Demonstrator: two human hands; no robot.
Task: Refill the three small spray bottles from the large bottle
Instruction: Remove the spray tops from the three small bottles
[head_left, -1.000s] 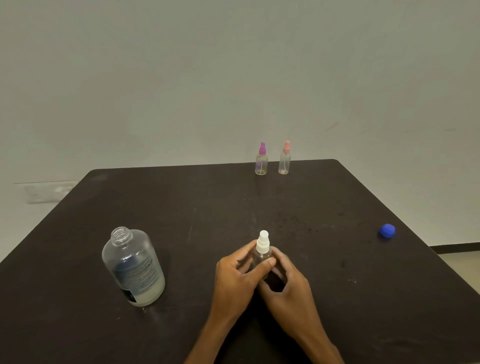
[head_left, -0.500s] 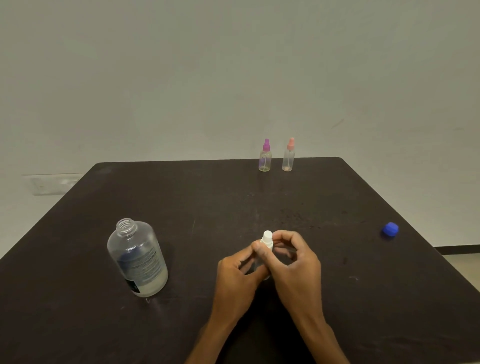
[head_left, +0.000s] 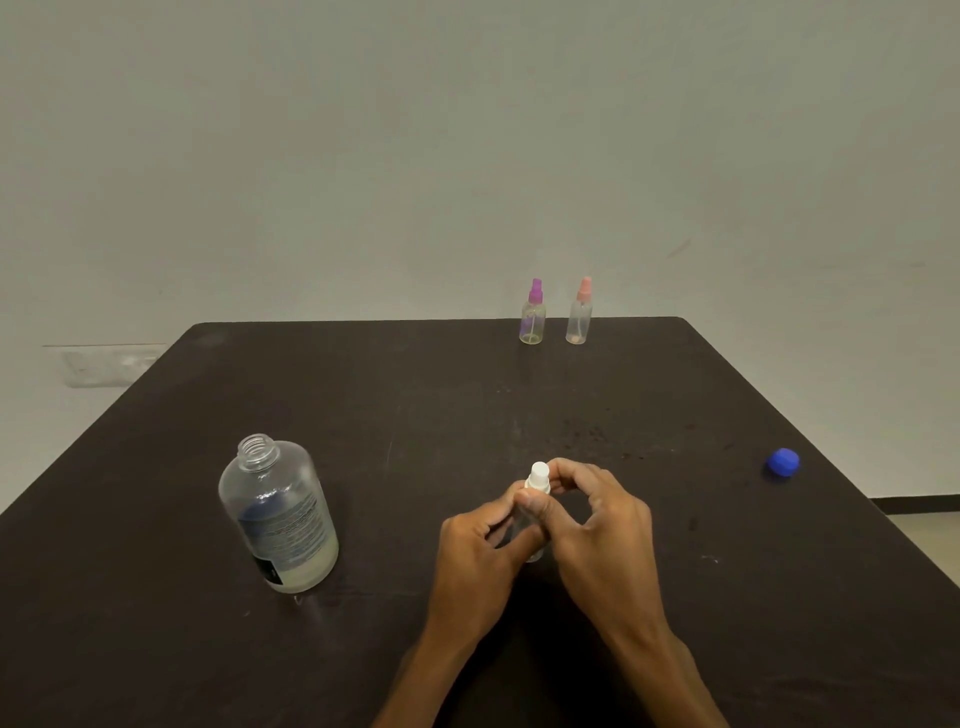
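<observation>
The white-capped spray bottle (head_left: 538, 483) is standing upright near the front middle of the dark tabletop (head_left: 467, 405), with both hands closing around it. The left hand (head_left: 480, 551) is gripping its clear body, fingers curling round the lower part and the thumb pressing against the neck. The right hand (head_left: 602, 525) is pinching the white spray head between thumb and fingertips, arching over the top from the right side. Most of the bottle's body is being hidden by the fingers, so how full it is cannot be told.

The large bottle (head_left: 278, 517) is standing to the left of the hands, well apart from them, leaning slightly in the wide view, with its threaded mouth uncovered and a pale liquid sitting low in it. A blue cap (head_left: 783, 462) is lying by itself near the right edge of the tabletop.

At the far edge, the purple-capped spray bottle (head_left: 533, 314) and the pink-capped spray bottle (head_left: 580, 313) are standing upright just beside each other, not touching, both with their spray heads on and looking nearly empty. A plain pale wall (head_left: 467, 156) is filling the background.
</observation>
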